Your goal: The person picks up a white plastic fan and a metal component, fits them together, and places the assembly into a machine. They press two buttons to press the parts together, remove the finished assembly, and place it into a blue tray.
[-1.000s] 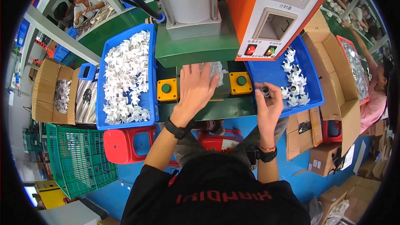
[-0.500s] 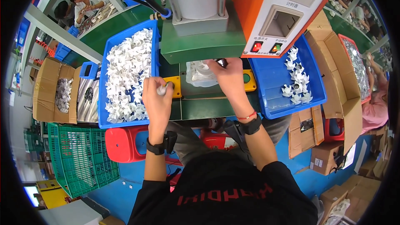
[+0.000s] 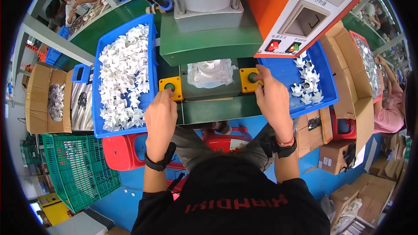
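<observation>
My left hand [image 3: 161, 115] is at the left yellow button box [image 3: 176, 94], its fingertips touching the box just below the green button [image 3: 169, 86]. Its fingers are bent together, and whatever they may hold is hidden. My right hand [image 3: 274, 100] reaches the right yellow button box [image 3: 246, 86], with fingers apart and fingertips at the green button [image 3: 252, 77]; nothing shows in its grip. Between the boxes, under the green press head [image 3: 211, 45], a clear plastic-covered fixture [image 3: 210, 79] carries a white ring-shaped part [image 3: 211, 65].
A blue bin [image 3: 96, 122] heaped with white pointed parts stands left. Another blue bin [image 3: 324, 88] with fewer parts is right, below the orange-and-white control box [image 3: 311, 17]. Cardboard boxes [image 3: 342, 67], a green crate [image 3: 78, 165] and a red stool [image 3: 119, 152] surround the bench; co-workers sit farther off.
My right hand has left the fixture under the press for the right button box. My left hand has lowered to the left box; the pale piece it held no longer shows.
</observation>
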The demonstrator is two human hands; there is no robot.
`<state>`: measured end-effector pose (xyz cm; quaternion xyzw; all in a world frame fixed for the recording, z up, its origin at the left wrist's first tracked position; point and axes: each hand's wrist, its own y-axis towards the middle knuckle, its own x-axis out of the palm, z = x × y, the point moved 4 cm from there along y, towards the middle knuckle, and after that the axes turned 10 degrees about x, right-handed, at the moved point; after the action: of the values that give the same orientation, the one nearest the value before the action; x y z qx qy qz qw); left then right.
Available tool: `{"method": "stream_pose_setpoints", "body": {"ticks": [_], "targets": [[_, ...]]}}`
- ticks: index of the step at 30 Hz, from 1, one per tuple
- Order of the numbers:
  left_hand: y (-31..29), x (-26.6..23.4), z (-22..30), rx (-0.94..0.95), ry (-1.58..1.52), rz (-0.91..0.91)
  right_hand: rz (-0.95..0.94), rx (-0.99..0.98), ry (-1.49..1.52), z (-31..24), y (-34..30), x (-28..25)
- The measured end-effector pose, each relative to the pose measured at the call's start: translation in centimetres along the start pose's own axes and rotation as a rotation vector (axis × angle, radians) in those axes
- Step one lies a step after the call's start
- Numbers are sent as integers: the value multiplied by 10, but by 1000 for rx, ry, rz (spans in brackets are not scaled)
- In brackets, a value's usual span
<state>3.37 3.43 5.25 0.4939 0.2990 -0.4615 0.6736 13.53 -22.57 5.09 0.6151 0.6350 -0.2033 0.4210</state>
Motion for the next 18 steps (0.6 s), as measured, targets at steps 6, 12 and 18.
{"method": "stream_pose_setpoints", "body": {"ticks": [6, 12, 18], "targets": [[9, 0, -3, 11, -33, -47, -71, 35, -146, 10, -1, 2], [44, 3, 23, 152, -355, 223, 114, 162, 331, 33, -13, -11], [75, 21, 38, 89, -228, 97, 250, 379, 667, 57, -32, -20]]}}
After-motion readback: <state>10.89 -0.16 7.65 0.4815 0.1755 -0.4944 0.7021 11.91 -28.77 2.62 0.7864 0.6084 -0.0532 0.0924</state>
